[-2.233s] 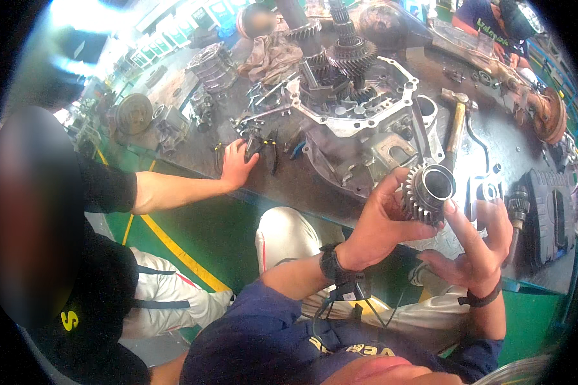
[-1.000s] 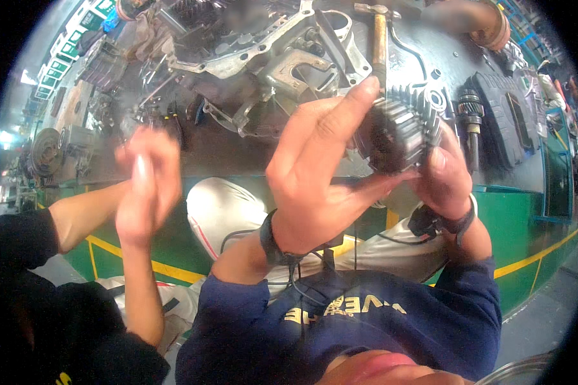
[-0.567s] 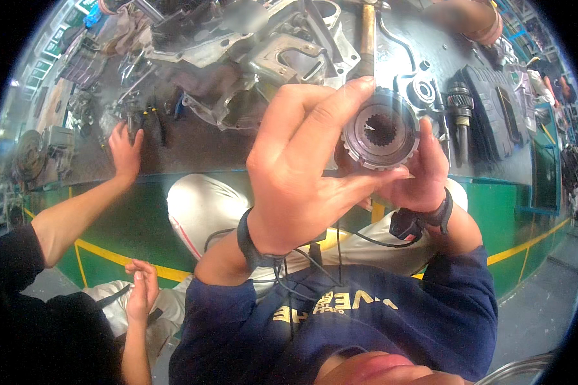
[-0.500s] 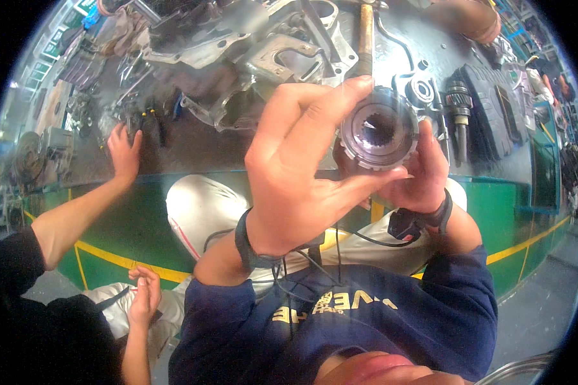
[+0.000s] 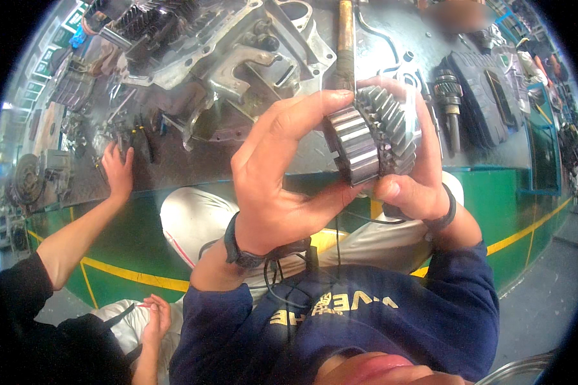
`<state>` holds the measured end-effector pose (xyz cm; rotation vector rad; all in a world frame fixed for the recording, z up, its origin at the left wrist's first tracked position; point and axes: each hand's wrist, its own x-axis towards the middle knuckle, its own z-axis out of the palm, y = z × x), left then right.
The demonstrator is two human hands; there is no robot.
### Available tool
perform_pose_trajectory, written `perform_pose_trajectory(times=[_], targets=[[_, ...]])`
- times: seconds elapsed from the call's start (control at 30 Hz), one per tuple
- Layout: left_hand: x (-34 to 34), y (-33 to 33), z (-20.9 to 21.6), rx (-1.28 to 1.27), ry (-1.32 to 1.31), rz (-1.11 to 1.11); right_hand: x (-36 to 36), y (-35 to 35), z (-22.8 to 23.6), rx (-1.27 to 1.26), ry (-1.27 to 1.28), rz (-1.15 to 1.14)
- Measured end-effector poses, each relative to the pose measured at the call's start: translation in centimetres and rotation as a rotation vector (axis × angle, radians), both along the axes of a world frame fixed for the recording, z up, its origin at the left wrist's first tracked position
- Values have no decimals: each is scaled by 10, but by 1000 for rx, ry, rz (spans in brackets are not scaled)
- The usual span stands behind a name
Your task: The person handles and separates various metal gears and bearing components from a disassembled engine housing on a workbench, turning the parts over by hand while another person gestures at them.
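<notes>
While both hands close around it, a steel gear sits raised in front of the person's chest, between the viewer and the workbench. It shows two toothed rings side by side: a straight-cut band nearer the left hand and a wider, slanted-tooth ring toward the right. The left hand wraps it from the near side, fingers curled over the top edge and thumb under the straight-cut band. The right hand cups the far side, thumb pressed against the lower rim, fingers bent over the slanted teeth. Behind the gear, on the bench, lies a large grey cast housing, with a wooden-handled hammer standing just past the fingertips. A splined shaft rests further right beside a dark ribbed mat. At the left a second person's hand lies spread flat on the bench edge, near a few small dark tools.
</notes>
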<state>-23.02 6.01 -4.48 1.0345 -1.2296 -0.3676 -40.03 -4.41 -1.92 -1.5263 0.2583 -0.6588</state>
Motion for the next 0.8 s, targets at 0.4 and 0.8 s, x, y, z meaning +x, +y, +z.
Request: perform_pose_trajectory(times=[0.4,0.8], targets=[[1,-3,0,-28,-25,11,3,6,-2,132,-98,24],[10,3,3,41,-148,-91,3,4,-3,30,-82,-36]])
